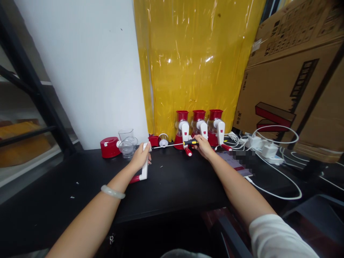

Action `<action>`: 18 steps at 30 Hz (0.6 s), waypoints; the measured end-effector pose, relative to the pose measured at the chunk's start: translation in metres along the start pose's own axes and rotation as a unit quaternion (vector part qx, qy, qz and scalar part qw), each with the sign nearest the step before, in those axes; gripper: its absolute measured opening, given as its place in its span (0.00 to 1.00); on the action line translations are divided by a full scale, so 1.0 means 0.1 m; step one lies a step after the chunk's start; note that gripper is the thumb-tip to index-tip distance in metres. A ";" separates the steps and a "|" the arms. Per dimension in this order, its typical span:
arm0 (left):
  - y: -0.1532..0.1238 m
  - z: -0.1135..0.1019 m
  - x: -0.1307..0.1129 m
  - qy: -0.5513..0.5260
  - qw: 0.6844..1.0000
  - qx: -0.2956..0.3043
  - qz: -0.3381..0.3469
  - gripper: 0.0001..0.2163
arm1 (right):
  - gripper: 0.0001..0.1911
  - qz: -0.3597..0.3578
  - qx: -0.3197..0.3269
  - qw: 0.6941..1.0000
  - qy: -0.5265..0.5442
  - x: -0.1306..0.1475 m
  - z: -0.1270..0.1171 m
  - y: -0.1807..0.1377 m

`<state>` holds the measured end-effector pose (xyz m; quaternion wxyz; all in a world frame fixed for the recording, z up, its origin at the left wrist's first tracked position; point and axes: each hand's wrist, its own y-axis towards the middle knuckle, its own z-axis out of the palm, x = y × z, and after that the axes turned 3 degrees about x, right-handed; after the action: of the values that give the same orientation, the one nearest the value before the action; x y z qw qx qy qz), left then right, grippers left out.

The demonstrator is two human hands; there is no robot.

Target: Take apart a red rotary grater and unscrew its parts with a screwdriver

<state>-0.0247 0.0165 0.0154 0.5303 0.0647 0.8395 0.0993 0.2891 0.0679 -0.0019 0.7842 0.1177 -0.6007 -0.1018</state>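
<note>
In the head view, above the surface point(174, 190), your left hand point(141, 156) clasps the white crank point(145, 168); your right hand point(203, 146), right of it, grips the screwdriver point(190, 142). Working its tip at the crank's upper end seems the step in hand, calling for a steady crank and aligned shaft. Left of the crank stand the red base point(110, 147) and clear housing point(128, 145); right of it, three grinders point(199, 114) may crowd your right hand.
</note>
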 end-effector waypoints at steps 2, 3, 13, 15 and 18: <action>0.01 0.00 0.01 -0.010 1.000 0.004 -0.001 0.23 | 0.19 0.020 -0.008 1.000 0.022 0.02 0.01 -0.01; 0.01 0.00 0.02 -0.013 1.000 0.005 0.000 0.23 | 0.18 0.025 -0.010 0.999 0.032 0.03 0.01 -0.02; 0.03 0.01 0.02 -0.017 1.000 0.002 -0.007 0.24 | 0.23 0.004 0.022 0.999 0.027 0.02 -0.02 0.00; 0.03 0.00 0.03 -0.021 1.000 0.000 -0.010 0.24 | 0.27 0.002 0.026 1.000 -0.013 0.00 -0.03 0.01; 0.05 0.00 0.05 -0.024 1.000 -0.001 -0.009 0.25 | 0.26 -0.010 0.023 0.999 -0.046 -0.02 -0.03 0.01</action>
<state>-0.0267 0.0221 0.0119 0.5510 0.0590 0.8270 0.0945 0.2918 0.0697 -0.0040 0.7518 0.1368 -0.6370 -0.1017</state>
